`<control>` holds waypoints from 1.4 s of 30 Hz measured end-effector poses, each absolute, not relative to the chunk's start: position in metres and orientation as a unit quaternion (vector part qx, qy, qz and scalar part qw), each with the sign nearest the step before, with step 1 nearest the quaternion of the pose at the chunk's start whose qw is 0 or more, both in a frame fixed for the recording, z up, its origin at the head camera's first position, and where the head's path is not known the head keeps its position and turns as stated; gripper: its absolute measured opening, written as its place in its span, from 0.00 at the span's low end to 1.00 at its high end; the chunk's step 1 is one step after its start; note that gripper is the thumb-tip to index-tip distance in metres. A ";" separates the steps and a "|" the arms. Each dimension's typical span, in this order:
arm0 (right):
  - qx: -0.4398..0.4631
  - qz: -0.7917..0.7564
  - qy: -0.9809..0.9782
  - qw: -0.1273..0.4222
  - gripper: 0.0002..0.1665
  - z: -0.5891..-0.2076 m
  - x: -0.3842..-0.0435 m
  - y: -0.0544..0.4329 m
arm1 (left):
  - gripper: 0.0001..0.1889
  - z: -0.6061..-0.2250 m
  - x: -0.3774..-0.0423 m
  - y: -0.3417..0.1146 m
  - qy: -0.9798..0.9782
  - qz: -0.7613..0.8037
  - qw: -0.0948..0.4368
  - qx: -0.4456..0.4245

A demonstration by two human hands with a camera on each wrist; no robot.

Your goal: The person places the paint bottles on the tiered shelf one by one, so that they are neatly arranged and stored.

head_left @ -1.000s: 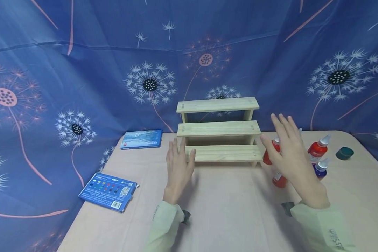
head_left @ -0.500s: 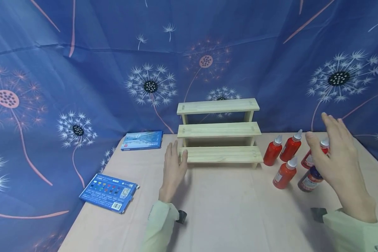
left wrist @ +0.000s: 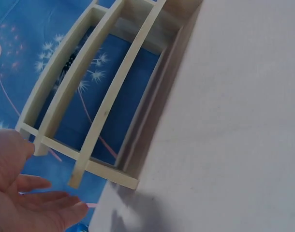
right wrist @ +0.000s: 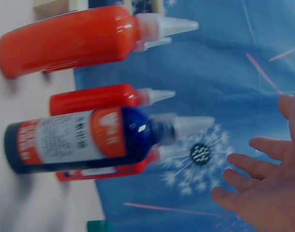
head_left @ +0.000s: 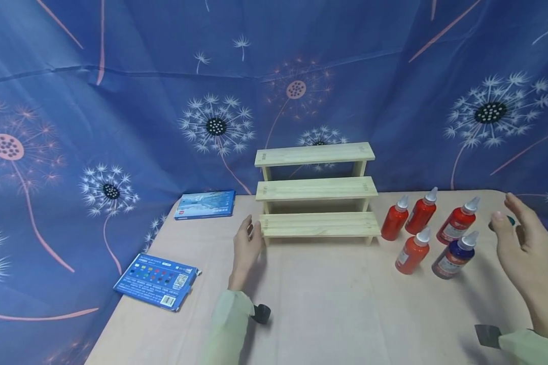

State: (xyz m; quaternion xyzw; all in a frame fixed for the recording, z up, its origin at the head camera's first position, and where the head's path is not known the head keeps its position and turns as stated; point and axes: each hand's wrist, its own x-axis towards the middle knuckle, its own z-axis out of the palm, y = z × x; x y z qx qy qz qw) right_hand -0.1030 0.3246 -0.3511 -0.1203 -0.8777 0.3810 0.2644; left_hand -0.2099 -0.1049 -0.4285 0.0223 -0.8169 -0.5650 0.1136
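Observation:
My left hand (head_left: 246, 249) is by the left end of a three-step wooden shelf (head_left: 317, 189), fingers loosely bent. The left wrist view has the same shelf (left wrist: 106, 111) beside the relaxed hand (left wrist: 34, 188), with nothing in its fingers. At the far right my right hand (head_left: 532, 253) hovers with parted, relaxed fingers, holding nothing. Left of it stand several red squeeze bottles (head_left: 394, 221) with pale pointed caps and one dark blue bottle (head_left: 453, 258). A small green round thing (head_left: 511, 220) is partly hidden behind the right hand. In the right wrist view the hand (right wrist: 268, 179) is apart from the blue bottle (right wrist: 80, 140).
A blue flat box (head_left: 204, 205) lies at the back left, and a blue box with colour swatches (head_left: 157, 281) lies nearer. Pale cloth covers the table (head_left: 324, 304). Behind it hangs a blue dandelion-print curtain (head_left: 164, 76).
My right hand has swung right, away from the shelf and past the bottles, uncovering them. My left hand has drawn slightly left and down, its fingers bending more. Shelf and bottles stay put.

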 end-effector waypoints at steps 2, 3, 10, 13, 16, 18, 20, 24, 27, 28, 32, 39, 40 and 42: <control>-0.122 0.384 -0.876 0.265 0.32 -0.357 -0.100 0.331 | 0.25 -0.430 -0.212 -0.102 -0.810 -0.577 0.103 0.029; -0.123 0.386 -0.875 0.265 0.32 -0.360 -0.098 0.334 | 0.25 -0.431 -0.213 -0.100 -0.807 -0.581 0.099 0.034; -0.165 0.406 -0.867 0.237 0.33 -0.377 -0.091 0.350 | 0.23 -0.438 -0.217 -0.086 -0.799 -0.592 0.096 0.037; -0.153 0.425 -0.859 0.240 0.32 -0.387 -0.087 0.359 | 0.23 -0.441 -0.218 -0.080 -0.796 -0.596 0.093 0.044; -0.126 0.430 -0.859 0.249 0.32 -0.398 -0.084 0.367 | 0.22 -0.446 -0.220 -0.075 -0.792 -0.602 0.089 0.052; -0.108 0.430 -0.861 0.250 0.32 -0.405 -0.084 0.373 | 0.22 -0.449 -0.221 -0.073 -0.788 -0.607 0.085 0.063; -0.095 0.429 -0.864 0.245 0.33 -0.413 -0.085 0.379 | 0.21 -0.451 -0.221 -0.072 -0.791 -0.601 0.087 0.073; -0.088 0.427 -0.872 0.222 0.34 -0.428 -0.089 0.382 | 0.21 -0.455 -0.220 -0.077 -0.776 -0.616 0.080 0.110; -0.083 0.439 -0.872 0.200 0.34 -0.432 -0.092 0.377 | 0.21 -0.457 -0.217 -0.084 -0.754 -0.639 0.079 0.130; -0.078 0.448 -0.870 0.193 0.35 -0.432 -0.092 0.375 | 0.21 -0.456 -0.216 -0.087 -0.751 -0.641 0.082 0.134; -0.063 0.467 -0.863 0.183 0.37 -0.431 -0.094 0.369 | 0.21 -0.456 -0.214 -0.091 -0.734 -0.660 0.087 0.135; -0.090 0.487 -0.861 0.116 0.47 -0.429 -0.099 0.359 | 0.22 -0.455 -0.214 -0.094 -0.706 -0.689 0.066 0.150; -0.096 0.487 -0.861 0.110 0.49 -0.429 -0.099 0.357 | 0.22 -0.455 -0.214 -0.094 -0.704 -0.691 0.063 0.152; -0.101 0.491 -0.858 0.106 0.51 -0.431 -0.101 0.355 | 0.21 -0.455 -0.214 -0.094 -0.703 -0.692 0.062 0.153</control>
